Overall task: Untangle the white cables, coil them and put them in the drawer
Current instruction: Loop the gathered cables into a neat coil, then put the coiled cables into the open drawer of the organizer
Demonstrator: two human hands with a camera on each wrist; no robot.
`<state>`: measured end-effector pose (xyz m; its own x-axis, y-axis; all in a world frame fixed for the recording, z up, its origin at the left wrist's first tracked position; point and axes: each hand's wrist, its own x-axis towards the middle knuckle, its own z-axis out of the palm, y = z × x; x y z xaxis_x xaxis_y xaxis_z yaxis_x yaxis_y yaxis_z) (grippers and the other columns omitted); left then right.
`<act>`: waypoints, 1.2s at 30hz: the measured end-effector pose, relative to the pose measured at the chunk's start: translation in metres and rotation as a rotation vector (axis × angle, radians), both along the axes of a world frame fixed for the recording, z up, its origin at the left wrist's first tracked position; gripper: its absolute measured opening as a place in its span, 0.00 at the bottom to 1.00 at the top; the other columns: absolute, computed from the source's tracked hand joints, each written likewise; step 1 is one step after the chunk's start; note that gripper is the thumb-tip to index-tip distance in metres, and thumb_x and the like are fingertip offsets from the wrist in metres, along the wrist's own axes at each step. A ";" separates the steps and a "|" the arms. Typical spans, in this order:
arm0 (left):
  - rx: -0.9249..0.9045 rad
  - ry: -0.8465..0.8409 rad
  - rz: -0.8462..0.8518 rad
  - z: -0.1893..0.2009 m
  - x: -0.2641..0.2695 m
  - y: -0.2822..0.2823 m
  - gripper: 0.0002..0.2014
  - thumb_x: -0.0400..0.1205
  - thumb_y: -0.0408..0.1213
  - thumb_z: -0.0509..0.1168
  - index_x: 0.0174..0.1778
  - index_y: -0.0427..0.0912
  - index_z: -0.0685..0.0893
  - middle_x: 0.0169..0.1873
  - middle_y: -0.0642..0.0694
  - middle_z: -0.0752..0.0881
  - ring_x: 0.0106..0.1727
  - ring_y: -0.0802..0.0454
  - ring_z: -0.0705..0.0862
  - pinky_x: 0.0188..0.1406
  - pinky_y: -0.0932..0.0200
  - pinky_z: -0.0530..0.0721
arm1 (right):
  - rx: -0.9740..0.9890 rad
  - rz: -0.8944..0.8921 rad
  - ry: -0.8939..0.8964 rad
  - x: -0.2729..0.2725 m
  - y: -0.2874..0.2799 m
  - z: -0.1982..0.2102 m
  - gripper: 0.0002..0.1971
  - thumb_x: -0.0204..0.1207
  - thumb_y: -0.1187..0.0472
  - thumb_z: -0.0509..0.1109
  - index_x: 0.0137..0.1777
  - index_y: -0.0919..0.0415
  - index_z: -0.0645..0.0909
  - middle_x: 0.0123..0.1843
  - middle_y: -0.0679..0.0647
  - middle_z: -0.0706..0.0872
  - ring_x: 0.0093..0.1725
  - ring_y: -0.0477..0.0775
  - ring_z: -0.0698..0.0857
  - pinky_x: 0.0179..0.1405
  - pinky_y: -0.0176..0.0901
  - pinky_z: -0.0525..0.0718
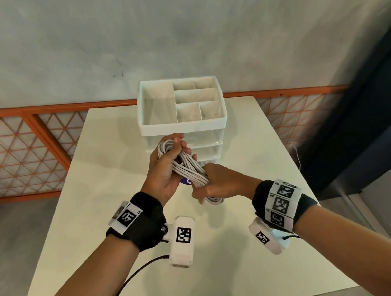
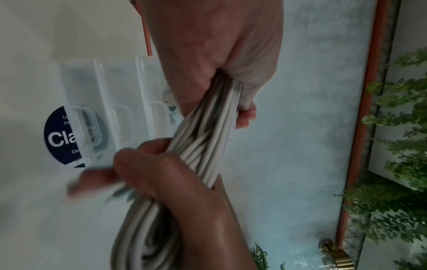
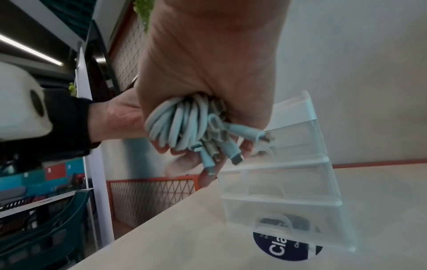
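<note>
A bundle of white cables (image 1: 188, 168) is twisted into a figure-eight and held above the table. My left hand (image 1: 167, 167) grips its upper loop, my right hand (image 1: 216, 183) grips its lower loop. In the left wrist view the strands of the cables (image 2: 208, 131) cross between both hands. In the right wrist view the cable loops (image 3: 182, 124) and several plug ends stick out of my right fist (image 3: 208, 91). The clear plastic drawer unit (image 1: 208, 145) stands just behind the hands, its drawers all pushed in.
A white divided tray (image 1: 183, 124) sits on top of the drawer unit (image 3: 284, 175). A round dark blue sticker (image 3: 286, 246) lies on the white table (image 1: 122, 210) at the unit's foot. An orange lattice rail (image 1: 10, 151) runs behind the table.
</note>
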<state>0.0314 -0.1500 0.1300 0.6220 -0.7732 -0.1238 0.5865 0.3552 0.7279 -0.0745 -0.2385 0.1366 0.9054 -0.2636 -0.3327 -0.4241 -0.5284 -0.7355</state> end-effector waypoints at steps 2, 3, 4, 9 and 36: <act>0.017 0.013 0.006 0.003 -0.002 -0.002 0.08 0.85 0.31 0.59 0.44 0.39 0.83 0.27 0.49 0.82 0.29 0.55 0.82 0.35 0.56 0.87 | 0.023 0.019 -0.052 -0.002 -0.001 -0.002 0.02 0.69 0.66 0.73 0.41 0.64 0.84 0.40 0.56 0.88 0.39 0.48 0.84 0.46 0.43 0.82; 0.029 0.021 0.006 0.004 -0.002 -0.002 0.07 0.84 0.35 0.61 0.42 0.39 0.82 0.26 0.49 0.81 0.28 0.55 0.80 0.33 0.57 0.86 | 0.042 0.039 -0.065 -0.002 -0.002 -0.003 0.03 0.70 0.66 0.74 0.42 0.64 0.86 0.42 0.56 0.89 0.41 0.48 0.85 0.51 0.44 0.83; 0.049 0.029 0.007 0.006 -0.003 -0.003 0.10 0.82 0.40 0.64 0.38 0.39 0.81 0.24 0.49 0.79 0.26 0.56 0.79 0.32 0.57 0.85 | 0.059 0.063 -0.068 -0.004 -0.002 -0.003 0.03 0.70 0.65 0.74 0.43 0.63 0.87 0.42 0.56 0.90 0.43 0.49 0.86 0.53 0.44 0.83; 0.173 0.124 0.048 0.008 -0.006 -0.009 0.23 0.78 0.56 0.66 0.24 0.44 0.71 0.16 0.52 0.68 0.18 0.57 0.70 0.22 0.62 0.78 | -0.001 0.068 -0.048 -0.009 0.005 -0.010 0.12 0.73 0.54 0.74 0.35 0.62 0.81 0.28 0.50 0.86 0.29 0.48 0.84 0.39 0.46 0.85; 0.474 0.165 -0.130 -0.098 0.036 -0.041 0.36 0.82 0.64 0.49 0.77 0.39 0.69 0.74 0.45 0.75 0.70 0.50 0.75 0.65 0.53 0.74 | 0.202 -0.255 0.144 -0.012 -0.047 -0.075 0.22 0.73 0.38 0.68 0.29 0.55 0.75 0.30 0.55 0.81 0.25 0.47 0.77 0.34 0.39 0.76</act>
<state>0.0675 -0.1914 0.0324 0.4671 -0.6781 -0.5674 0.7245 -0.0743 0.6853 -0.0867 -0.2858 0.0617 0.7587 -0.3914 -0.5208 -0.6309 -0.2421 -0.7371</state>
